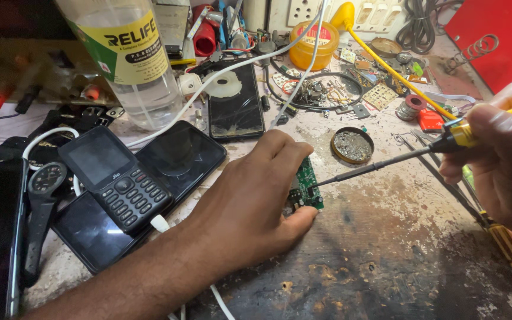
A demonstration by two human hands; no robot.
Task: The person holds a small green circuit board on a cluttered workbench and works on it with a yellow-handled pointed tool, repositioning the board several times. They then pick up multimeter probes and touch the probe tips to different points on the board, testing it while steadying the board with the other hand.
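My left hand (250, 198) rests on the worn workbench and pinches a small green circuit board (307, 182) between thumb and fingers. My right hand (499, 157) grips the yellow handle of a soldering iron (386, 161). Its dark tip touches the board's right edge. A round tin of grey flux or solder paste (352, 144) sits just behind the board.
A black keypad phone (114, 176) lies on dark smartphones (179, 157) at left, beside a wristwatch (44, 195). A clear plastic bottle (131, 59) stands behind. A cracked phone (234, 104), an orange tub (313, 46), a solder spool (413, 106), wires and small parts clutter the back. A yellow-handled screwdriver (505, 243) lies right.
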